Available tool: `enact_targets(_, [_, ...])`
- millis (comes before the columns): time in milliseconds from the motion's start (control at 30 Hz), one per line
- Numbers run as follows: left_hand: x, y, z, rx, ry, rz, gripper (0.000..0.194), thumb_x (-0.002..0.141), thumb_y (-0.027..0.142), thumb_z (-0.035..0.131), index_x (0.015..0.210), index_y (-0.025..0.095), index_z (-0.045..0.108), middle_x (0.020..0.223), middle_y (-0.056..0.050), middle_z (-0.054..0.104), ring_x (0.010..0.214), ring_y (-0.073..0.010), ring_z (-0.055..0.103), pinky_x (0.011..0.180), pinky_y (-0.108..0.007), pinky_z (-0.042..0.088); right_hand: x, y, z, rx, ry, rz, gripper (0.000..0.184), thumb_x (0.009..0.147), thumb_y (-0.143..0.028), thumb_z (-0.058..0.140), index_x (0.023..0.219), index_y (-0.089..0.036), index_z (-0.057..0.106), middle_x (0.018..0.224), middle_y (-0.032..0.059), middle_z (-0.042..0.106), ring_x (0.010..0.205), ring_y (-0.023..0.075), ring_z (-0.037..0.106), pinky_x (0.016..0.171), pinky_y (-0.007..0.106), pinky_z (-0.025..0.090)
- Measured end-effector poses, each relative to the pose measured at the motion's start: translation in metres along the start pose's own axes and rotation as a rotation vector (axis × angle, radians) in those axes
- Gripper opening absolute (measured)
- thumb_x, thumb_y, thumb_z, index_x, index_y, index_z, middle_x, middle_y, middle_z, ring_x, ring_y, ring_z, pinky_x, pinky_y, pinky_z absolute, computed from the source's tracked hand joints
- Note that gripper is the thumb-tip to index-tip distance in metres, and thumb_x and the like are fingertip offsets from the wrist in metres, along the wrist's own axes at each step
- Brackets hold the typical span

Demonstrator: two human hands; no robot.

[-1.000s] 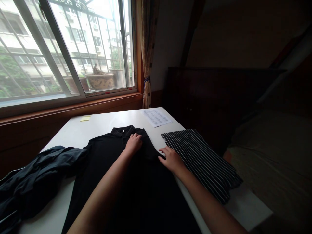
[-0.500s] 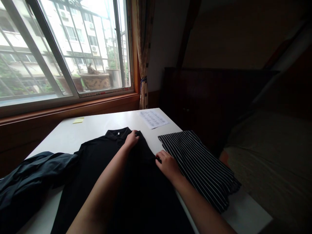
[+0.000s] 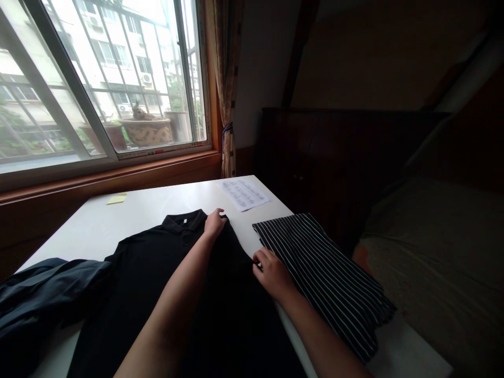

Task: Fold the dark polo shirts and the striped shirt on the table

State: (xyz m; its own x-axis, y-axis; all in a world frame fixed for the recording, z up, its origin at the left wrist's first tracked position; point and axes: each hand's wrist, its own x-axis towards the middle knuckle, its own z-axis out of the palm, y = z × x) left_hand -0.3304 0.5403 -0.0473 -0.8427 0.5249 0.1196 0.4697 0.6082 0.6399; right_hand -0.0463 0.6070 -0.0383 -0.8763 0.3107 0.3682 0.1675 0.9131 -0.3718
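A black polo shirt (image 3: 149, 283) lies spread on the white table, its collar toward the far side and a small white label inside the neck. My left hand (image 3: 214, 222) is closed on the shirt's shoulder, just right of the collar. At the shirt's right edge, by the sleeve, my right hand (image 3: 271, 270) has its fingers curled and pinching the black cloth. My forearms cover part of the shirt front. Right beside my right hand lies a folded black-and-white striped garment (image 3: 315, 268).
A dark crumpled garment (image 3: 43, 294) lies at the left, against the shirt. On the white table (image 3: 145, 205) are a printed paper sheet (image 3: 246, 194) and a yellow sticky note (image 3: 116, 199). Beyond stands a window (image 3: 137, 79) with a tied curtain (image 3: 228, 105); dark furniture (image 3: 334, 157) is at right.
The view has shifted slightly, so the table things sit a little lower and the shirt's collar more to the left. Both hands keep their places on the shirt.
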Motion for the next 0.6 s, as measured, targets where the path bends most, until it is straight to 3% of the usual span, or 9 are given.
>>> enact_targets(267, [0.0,0.006,0.003,0.066,-0.018,0.132,0.035,0.093,0.029,0.06,0.127,0.023,0.061,0.104,-0.005,0.075,0.095,-0.0209,0.07,0.086,-0.03,0.051,-0.003,0.005,-0.001,-0.11,-0.046,-0.007,0.017,0.084,-0.008,0.057,0.09,-0.024,0.058,0.097,0.0037,0.063,0.094,0.0218,0.059,0.086,0.031,0.047])
enact_targets(433, [-0.019,0.01,-0.011,0.173,0.011,0.337,0.037,0.098,0.028,0.05,0.133,0.021,0.06,0.134,-0.012,0.063,0.126,-0.0283,0.055,0.107,-0.042,0.042,-0.005,0.004,-0.006,-0.093,-0.034,-0.004,0.019,0.084,-0.007,0.056,0.092,-0.024,0.062,0.098,0.0049,0.066,0.096,0.0228,0.06,0.086,0.033,0.049])
enact_targets(600, [-0.059,0.008,-0.015,0.245,-0.104,0.62,0.039,0.099,0.027,0.047,0.136,0.024,0.06,0.151,-0.007,0.05,0.144,-0.0234,0.038,0.121,-0.041,0.028,-0.005,-0.005,-0.008,0.017,0.029,-0.121,0.037,0.09,-0.011,0.051,0.122,-0.022,0.065,0.119,0.0091,0.068,0.114,0.0243,0.06,0.103,0.041,0.048])
